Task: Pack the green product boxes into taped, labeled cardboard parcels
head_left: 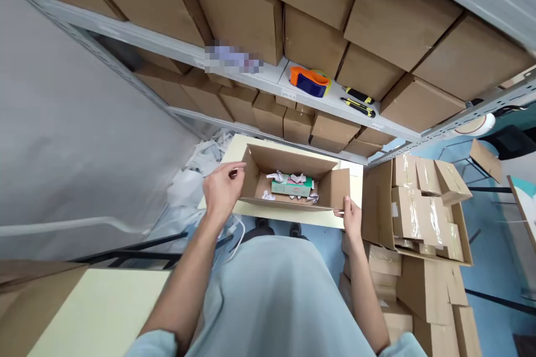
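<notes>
An open cardboard box (335, 189) lies on a pale yellow table (288, 215) in front of me. Inside it are a green packet (292, 186) and scraps of white crumpled paper (277, 176). My left hand (221, 189) is at the box's left flap, fingers curled on its edge. At the box's near right corner, my right hand (352, 217) grips the side flap.
Metal shelves packed with cardboard boxes (389, 11) rise ahead. On the shelf edge sit an orange tape dispenser (310, 81) and yellow-black box cutters (358, 101). A large carton of small boxes (422, 206) stands at right. Crumpled plastic (196, 178) lies at left.
</notes>
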A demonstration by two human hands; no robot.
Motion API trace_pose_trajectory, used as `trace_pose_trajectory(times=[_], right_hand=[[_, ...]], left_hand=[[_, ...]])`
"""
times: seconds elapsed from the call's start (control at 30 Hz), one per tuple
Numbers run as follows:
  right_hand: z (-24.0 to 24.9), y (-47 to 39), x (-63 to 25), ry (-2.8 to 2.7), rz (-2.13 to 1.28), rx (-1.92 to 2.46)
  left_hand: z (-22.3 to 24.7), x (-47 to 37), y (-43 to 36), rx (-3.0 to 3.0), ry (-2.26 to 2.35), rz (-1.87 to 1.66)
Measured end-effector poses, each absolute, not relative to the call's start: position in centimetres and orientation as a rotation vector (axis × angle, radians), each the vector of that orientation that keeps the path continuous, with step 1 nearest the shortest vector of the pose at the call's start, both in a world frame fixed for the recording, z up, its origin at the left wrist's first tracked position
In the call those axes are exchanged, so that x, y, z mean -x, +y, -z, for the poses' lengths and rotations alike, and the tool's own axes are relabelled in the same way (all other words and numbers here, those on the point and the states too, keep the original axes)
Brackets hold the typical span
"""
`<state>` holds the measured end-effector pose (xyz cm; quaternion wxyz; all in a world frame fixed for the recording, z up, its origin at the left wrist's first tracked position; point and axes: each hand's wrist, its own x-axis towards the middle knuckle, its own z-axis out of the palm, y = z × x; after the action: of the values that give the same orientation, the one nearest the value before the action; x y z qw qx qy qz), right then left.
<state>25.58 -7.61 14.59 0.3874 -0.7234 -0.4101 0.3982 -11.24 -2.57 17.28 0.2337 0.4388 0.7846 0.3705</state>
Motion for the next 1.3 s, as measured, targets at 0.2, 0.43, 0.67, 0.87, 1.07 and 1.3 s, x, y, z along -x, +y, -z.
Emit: trace_pose_trajectory(times=[0.2,0.43,0.67,0.87,1.07,1.3], right_hand=[[-14.6,-7.6,-24.5,-0.975,-0.903,1.94],[-16.2,-8.3,-23.0,-1.001,-0.784,2.039],[-16.6,-7.4,-22.1,-0.93,-0.753,2.185],[-16.5,-6.9,-21.8,-0.889,-0.757,2.179],[-16.6,-6.1,-22.2,-0.946,-0.842,2.123],[-15.9,-6.0,-23.0,-0.931,-0.921,2.052]], left_hand=[[-23.1,12.9,-0.4,-0.865,1.471,-1.38],[-27.7,16.9,-0.4,-0.782,1.06,-1.356],[-27.3,19.7,1.5,-0.858,0.916,-1.293],[-27.4,18.8,2.4,-0.848,0.862,-1.268],[-27.6,15.7,1.7,-0.797,0.93,-1.267],[-28.0,12.2,0.9,-0.87,0.898,-1.394]])
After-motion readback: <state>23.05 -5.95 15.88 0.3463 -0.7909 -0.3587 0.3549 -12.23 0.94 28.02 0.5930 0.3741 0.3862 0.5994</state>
